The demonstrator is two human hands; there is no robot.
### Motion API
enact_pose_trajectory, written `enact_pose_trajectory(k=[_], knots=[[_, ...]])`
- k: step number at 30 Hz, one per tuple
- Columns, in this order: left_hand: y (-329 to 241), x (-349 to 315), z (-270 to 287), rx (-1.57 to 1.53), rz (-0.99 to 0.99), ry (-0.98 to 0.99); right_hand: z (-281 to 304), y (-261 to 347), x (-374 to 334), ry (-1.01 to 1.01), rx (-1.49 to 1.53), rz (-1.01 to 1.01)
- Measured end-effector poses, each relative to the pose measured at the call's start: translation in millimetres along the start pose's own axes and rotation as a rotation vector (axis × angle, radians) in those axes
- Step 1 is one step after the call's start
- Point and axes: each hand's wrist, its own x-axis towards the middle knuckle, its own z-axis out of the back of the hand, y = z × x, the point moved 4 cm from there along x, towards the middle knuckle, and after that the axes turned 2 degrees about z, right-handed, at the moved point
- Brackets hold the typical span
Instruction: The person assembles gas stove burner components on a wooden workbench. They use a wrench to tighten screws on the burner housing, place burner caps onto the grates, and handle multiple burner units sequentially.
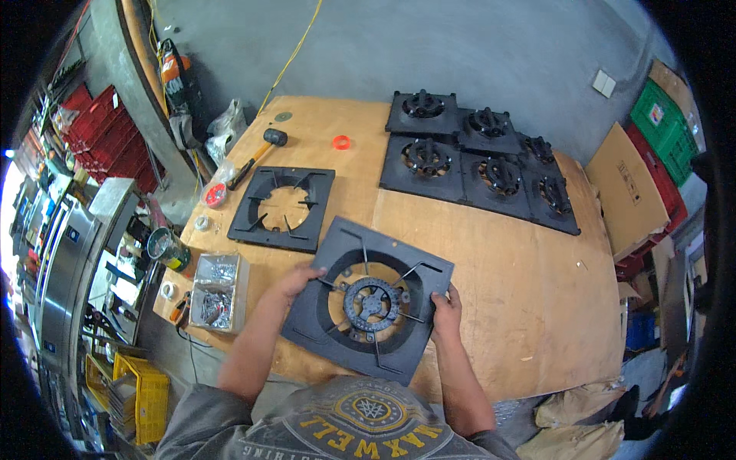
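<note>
Both of my hands hold a black square stove grate (310, 318), tilted over the near edge of the table. My left hand (297, 282) grips its left edge, and my right hand (447, 313) is closed on its right edge. A round burner ring (372, 304) sits in the grate's central opening, with metal prongs reaching inward around it. Just beyond, a second black grate (323, 195) lies flat on the wooden table (529, 299), its opening without a ring.
At the back right, several black grates (399, 182) with burners lie together. On the left are a mallet (257, 153), an orange ring (341, 142), a box of metal hardware (218, 291), a green-dark jar (169, 248) and tape rolls. A cardboard sheet (625, 188) leans right.
</note>
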Motion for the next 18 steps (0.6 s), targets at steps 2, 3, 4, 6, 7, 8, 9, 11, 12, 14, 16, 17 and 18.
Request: enact_pose_trajectory(k=[2, 3, 4, 6, 7, 8, 9, 11, 12, 14, 16, 17, 18], knots=[[-48.6, -24.6, -19.4, 0.099, -0.059, 0.040, 1.5, 13.4, -15.2, -0.032, 0.060, 0.034], [-65.7, -30.3, -25.2, 0.141, -0.102, 0.042, -0.8, 21.8, -18.7, -0.043, 0.088, 0.048], [-80.9, -33.9, -31.7, 0.188, -0.148, 0.051, -1.3, 29.7, -21.6, -0.059, 0.118, 0.068], [-105.0, -42.6, -44.4, 0.332, -0.176, 0.021, -2.9, 39.1, -27.9, -0.058, 0.158, 0.068], [-112.3, -42.9, -47.9, 0.405, -0.188, 0.009, -4.7, 42.4, -33.4, -0.075, 0.175, 0.060], [-114.9, -36.7, -48.3, 0.451, -0.209, 0.032, -6.0, 45.1, -36.2, -0.088, 0.191, 0.054], [-114.2, -25.0, -46.0, 0.498, -0.228, 0.057, -3.2, 39.2, -36.8, -0.082, 0.207, 0.033], [-121.6, -9.2, -47.7, 0.702, -0.337, 0.048, 11.5, 16.7, -42.2, -0.073, 0.236, -0.011], [-128.7, -3.0, -52.6, 0.861, -0.424, 0.010, 14.8, 9.9, -49.4, -0.070, 0.250, -0.027], [-142.5, 6.4, -66.4, 1.041, -0.500, 0.001, 17.1, -2.3, -65.7, -0.068, 0.277, -0.054], [-149.8, 10.2, -80.8, 1.082, -0.471, 0.055, 18.7, -9.3, -77.2, -0.037, 0.302, -0.030], [-152.7, 7.3, -90.0, 1.086, -0.472, 0.044, 20.1, -12.6, -81.7, -0.043, 0.319, -0.040], [-156.4, 1.2, -99.4, 1.089, -0.474, 0.033, 21.8, -15.6, -85.6, -0.049, 0.336, -0.051]])
